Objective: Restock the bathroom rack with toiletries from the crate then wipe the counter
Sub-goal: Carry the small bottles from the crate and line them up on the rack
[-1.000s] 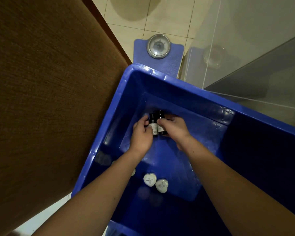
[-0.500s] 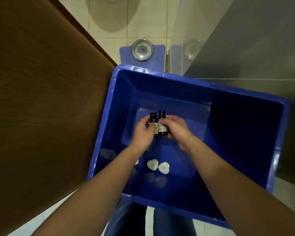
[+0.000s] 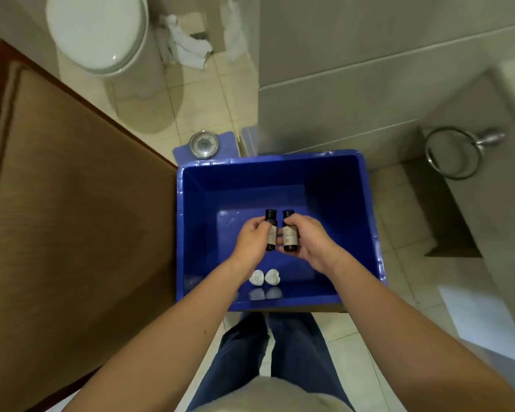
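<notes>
To my left stands the brown wooden door point(image 3: 72, 233), and just right of it the blue crate point(image 3: 179, 233) sits on the floor tiles at my feet. My left hand point(image 3: 252, 242) is curled around one small dark bottle point(image 3: 270, 233), held upright over the crate's middle. Right beside it, nearly touching, is the second dark bottle point(image 3: 290, 237), pinched between the thumb and fingers of my right hand point(image 3: 311, 243). Both bottles look clear of the crate floor, so I judge this pair is picked up and ready to carry.

Near me on the crate floor, below my left wrist, two white heart-shaped soaps point(image 3: 263, 277) lie side by side, untouched. My left forearm covers the floor just left of them, so I cannot tell whether anything more lies there. Farther right, a chrome towel ring point(image 3: 452, 153) hangs on the grey wall.

The rack is nowhere in view, so I cannot say what already stands on it. As I judge it, the restocking is under way: these bottles must be shelved, the soaps fetched after, and the counter wipe has not begun.
</notes>
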Available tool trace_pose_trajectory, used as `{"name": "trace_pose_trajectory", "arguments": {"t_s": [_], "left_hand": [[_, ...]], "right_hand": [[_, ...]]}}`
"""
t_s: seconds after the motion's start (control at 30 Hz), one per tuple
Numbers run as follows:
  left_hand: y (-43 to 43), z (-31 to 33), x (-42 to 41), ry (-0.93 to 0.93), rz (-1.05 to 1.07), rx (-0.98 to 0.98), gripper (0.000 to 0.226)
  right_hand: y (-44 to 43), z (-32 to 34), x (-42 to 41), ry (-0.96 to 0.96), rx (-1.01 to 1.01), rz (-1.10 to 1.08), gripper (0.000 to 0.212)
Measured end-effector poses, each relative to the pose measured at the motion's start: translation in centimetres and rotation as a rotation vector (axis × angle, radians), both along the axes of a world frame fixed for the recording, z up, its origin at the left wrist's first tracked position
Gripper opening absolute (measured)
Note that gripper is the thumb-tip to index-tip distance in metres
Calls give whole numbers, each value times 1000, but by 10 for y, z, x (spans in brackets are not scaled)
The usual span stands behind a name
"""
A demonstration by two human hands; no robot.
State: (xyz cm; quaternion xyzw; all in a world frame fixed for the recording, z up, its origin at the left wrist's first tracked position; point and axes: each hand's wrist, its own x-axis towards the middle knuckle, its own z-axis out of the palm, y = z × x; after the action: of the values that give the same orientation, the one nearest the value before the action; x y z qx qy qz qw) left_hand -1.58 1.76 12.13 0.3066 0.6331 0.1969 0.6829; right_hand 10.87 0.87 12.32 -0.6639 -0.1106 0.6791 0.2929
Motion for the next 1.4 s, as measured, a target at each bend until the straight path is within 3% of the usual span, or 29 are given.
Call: {"name": "trace_pose_trajectory", "arguments": {"t_s": [0.23,0.6,0.87,1.1,1.27,1.4], "left_hand": [[-17,62,16,-59,-141,32,19],[-31,157,65,-84,-427,292,15],[-55,207,145,-211,-631,328,27],[-110,247,224,-353,-829,347,26],[-174,262,279,-349,-936,372,26],[-234,274,316,-392,-997,393,26]], "right_hand": [[-40,63,15,23,102,-131,15],[-93,156,56,-17,271,-371,26],[-148,219,112,-101,437,-622,22],[-226,259,170,-204,547,-775,19],[-298,279,211,-226,572,-863,34],[-361,288,242,-266,607,-901,29]]}}
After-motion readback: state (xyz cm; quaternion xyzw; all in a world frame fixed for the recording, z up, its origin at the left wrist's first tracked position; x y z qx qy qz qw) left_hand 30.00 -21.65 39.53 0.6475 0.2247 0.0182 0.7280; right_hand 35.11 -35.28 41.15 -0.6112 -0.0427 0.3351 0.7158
